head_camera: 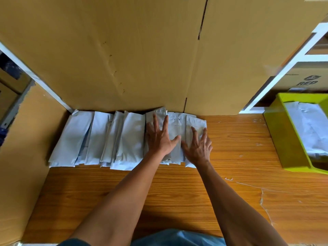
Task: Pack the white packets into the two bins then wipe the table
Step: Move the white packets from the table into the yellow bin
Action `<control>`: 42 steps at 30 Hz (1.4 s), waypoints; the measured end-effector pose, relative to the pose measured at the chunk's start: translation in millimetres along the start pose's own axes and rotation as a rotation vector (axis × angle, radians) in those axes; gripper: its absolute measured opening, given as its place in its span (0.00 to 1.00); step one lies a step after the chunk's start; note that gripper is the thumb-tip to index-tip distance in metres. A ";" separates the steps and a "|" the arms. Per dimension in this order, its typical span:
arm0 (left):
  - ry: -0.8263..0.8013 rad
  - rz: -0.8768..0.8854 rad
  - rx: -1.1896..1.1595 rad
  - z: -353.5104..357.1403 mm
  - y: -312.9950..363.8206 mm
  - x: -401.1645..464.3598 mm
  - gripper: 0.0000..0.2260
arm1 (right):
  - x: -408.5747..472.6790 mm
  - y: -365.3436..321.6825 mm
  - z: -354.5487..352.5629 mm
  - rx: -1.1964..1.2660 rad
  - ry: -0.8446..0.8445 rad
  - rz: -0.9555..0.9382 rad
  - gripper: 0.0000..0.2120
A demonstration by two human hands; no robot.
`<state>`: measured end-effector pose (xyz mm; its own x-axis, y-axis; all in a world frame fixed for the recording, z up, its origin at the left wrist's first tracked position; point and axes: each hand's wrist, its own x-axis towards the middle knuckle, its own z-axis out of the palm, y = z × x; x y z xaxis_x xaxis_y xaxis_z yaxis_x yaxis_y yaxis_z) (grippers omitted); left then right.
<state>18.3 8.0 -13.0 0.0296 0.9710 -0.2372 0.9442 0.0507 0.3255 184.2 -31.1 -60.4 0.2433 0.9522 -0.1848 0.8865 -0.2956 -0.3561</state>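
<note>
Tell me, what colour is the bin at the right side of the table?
The bin is lime green, seen in the head view.

Two bare forearms, without sleeves up to the bottom edge of the view. Left hand [158,137] and right hand [198,148] both bare: no gloves, no rings, no watch or band at the wrists. Below, between the arms, a piece of light blue cloth [179,237] with soft folds, worn on the body. At its left side, a darker blue-grey part [76,242] of clothing, mostly cut off.
</note>
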 end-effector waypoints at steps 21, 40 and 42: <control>0.042 0.086 0.042 25.1 -10.3 6.4 0.42 | 8.0 -4.1 -5.1 0.022 0.030 -0.207 0.39; 0.102 0.167 0.065 0.2 -15.6 -30.5 0.34 | -26.5 -13.3 -26.3 0.038 0.083 -0.332 0.39; 0.141 0.193 0.065 -5.2 -13.6 -31.8 0.34 | -23.7 -9.6 -28.8 0.014 0.092 -0.334 0.40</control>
<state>2.8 -22.4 -5.1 0.1699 0.9844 -0.0449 0.9448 -0.1498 0.2914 181.3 -48.6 -26.2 -0.0244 0.9993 0.0274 0.9180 0.0332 -0.3953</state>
